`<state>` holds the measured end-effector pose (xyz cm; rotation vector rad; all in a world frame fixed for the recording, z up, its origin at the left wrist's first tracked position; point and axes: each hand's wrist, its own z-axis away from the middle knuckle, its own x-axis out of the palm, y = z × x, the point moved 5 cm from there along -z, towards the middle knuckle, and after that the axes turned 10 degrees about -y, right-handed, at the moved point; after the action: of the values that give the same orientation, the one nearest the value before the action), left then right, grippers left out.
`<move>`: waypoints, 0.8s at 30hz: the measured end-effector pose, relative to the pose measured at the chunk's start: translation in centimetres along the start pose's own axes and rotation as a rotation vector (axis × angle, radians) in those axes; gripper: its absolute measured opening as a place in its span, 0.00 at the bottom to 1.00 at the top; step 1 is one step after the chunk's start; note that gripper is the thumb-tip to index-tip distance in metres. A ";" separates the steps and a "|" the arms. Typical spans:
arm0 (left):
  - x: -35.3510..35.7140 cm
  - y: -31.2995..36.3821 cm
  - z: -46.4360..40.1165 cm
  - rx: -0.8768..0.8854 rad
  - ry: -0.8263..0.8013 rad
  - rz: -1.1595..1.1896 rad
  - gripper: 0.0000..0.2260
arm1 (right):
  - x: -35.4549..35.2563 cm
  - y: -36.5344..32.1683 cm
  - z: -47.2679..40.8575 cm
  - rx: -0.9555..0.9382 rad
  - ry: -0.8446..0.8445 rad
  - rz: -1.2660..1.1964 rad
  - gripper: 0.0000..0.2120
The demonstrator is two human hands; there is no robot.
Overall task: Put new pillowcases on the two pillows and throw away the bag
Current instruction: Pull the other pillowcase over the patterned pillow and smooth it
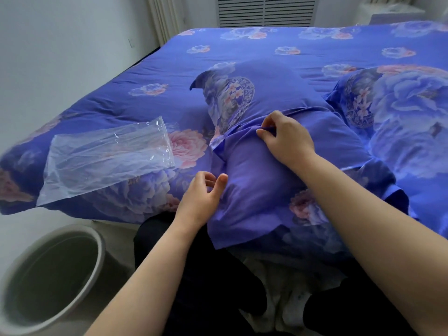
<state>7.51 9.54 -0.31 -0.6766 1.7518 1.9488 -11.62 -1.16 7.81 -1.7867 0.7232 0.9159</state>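
A pillow in a blue floral pillowcase [261, 175] lies at the near edge of the bed, its open end toward me. My right hand [286, 138] pinches a fold of the pillowcase's flap on top of the pillow. My left hand [202, 192] hovers at the pillow's left edge with fingers loosely curled and nothing in them. A second pillow [400, 117] in matching fabric lies to the right. The clear plastic bag [106, 158] lies flat and empty on the bed to the left.
A grey round waste bin [55, 280] stands on the floor at the lower left, beside the bed [266, 52] with its blue floral cover. White walls and a radiator grille lie beyond. My dark-clothed legs are below the pillow.
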 end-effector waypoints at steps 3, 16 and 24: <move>3.1 0.3 -1.1 -0.191 -0.120 0.153 0.29 | 1.7 -0.6 2.3 -0.127 0.072 0.080 0.18; -5.3 -4.7 -3.6 -0.124 0.246 0.148 0.05 | -0.1 11.4 8.7 0.562 0.090 -0.102 0.25; 0.9 9.0 -0.6 0.592 0.358 -0.354 0.11 | 0.3 13.8 11.6 0.592 0.351 -0.506 0.13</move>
<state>1.34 7.95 6.08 -1.0597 2.0992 1.0400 -25.56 4.70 -2.09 -1.4875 0.6268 0.0304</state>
